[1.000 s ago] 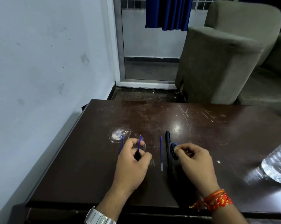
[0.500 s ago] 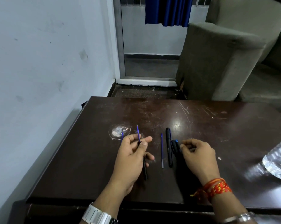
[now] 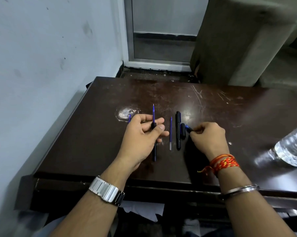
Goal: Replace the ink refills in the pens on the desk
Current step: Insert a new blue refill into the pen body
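Edged forward, the slim, likely slippery black plastic pen (image 3: pixel 154 151) is pinched at its open end by the left hand (image 3: pixel 141 137), a blue piece (image 3: pixel 187 127) by the right hand (image 3: pixel 209 135).

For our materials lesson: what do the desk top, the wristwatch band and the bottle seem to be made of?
Desk top: glossy dark wood or laminate; glare, pale scratches. Wristwatch band: silvery metal, probably steel; shiny links. Bottle: clear ribbed plastic, likely; see-through.

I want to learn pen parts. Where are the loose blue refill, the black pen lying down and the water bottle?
loose blue refill (image 3: pixel 170 133), head view, middle of its thin tube.
black pen (image 3: pixel 178 132), head view, middle of its barrel.
water bottle (image 3: pixel 293 147), head view, its clear ribbed side.
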{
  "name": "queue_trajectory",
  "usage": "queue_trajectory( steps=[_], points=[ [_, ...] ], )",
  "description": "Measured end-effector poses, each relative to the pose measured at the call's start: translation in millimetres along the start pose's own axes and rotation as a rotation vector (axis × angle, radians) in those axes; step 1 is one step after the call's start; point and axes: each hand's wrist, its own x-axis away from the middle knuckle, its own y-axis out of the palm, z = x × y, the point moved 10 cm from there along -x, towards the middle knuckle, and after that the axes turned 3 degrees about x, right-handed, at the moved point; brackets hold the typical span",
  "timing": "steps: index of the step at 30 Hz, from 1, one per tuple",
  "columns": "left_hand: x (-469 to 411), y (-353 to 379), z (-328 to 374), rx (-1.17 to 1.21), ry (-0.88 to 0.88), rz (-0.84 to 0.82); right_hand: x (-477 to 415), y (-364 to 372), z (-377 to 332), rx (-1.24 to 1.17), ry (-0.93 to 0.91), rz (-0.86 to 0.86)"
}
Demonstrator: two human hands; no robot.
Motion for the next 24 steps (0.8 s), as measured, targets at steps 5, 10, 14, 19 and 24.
queue_trajectory(
  steps=[5,10,14,19,24],
  points=[
    [4.6,8.7,-7.1,-0.031,-0.056,-0.069,-3.9,5.2,-0.5,0.062,-0.004,-0.055],
    [9.3,21.7,-10.4,-0.067,-0.085,-0.163,6.1,-2.0,-23.0,-0.585,-0.053,-0.007],
    [11.4,29.6,-15.0,-0.056,-0.111,-0.203,21.1,14.0,-49.6,-1.120,-0.058,-0.203],
    [13.2,34.0,-18.0,-0.029,-0.135,-0.228,29.3,23.4,-57.9,-1.137,-0.049,-0.305],
    [14.6,36.0,-18.8,-0.042,-0.147,-0.242,32.8,28.2,-61.2,-1.133,-0.059,-0.347]
  ],
)
